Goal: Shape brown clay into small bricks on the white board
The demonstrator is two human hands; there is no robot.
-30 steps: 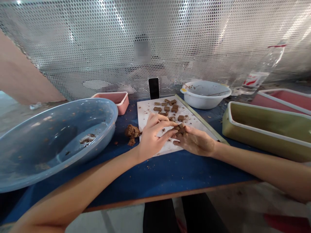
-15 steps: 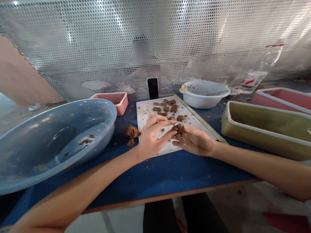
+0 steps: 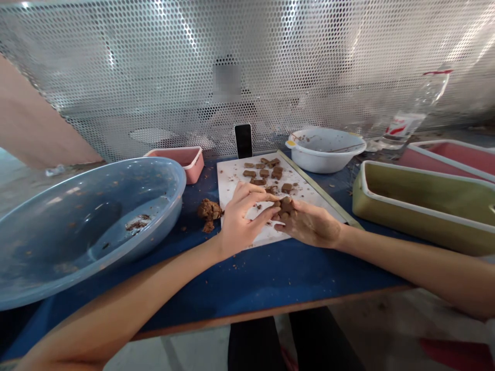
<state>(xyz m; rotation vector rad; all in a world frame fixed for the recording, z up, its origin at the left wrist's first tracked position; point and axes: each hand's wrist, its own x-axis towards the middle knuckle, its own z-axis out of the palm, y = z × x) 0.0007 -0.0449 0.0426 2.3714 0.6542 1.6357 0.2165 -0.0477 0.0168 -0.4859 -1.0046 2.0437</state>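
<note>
A small lump of brown clay (image 3: 286, 205) is held between both hands above the front part of a white board (image 3: 232, 172). My left hand (image 3: 245, 214) pinches its left side with thumb and fingers. On its right, my right hand (image 3: 311, 224) grips the same lump, with clay smears on the palm. Several small brown clay blocks (image 3: 264, 173) lie on the board beyond my hands, among crumbs. A crumbly heap of clay (image 3: 209, 211) sits at the board's left edge.
A large blue basin (image 3: 162, 175) stands left, a small pink tub (image 3: 196, 165) behind it. A phone (image 3: 243, 140) leans at the back. To the right are a white basin (image 3: 325, 159), an olive planter (image 3: 421, 206), a pink planter (image 3: 460, 154) and a plastic bottle (image 3: 410, 121).
The clay lump has turned slightly between my fingers. Both hands stay in nearly the same place, and the things around them have not moved.
</note>
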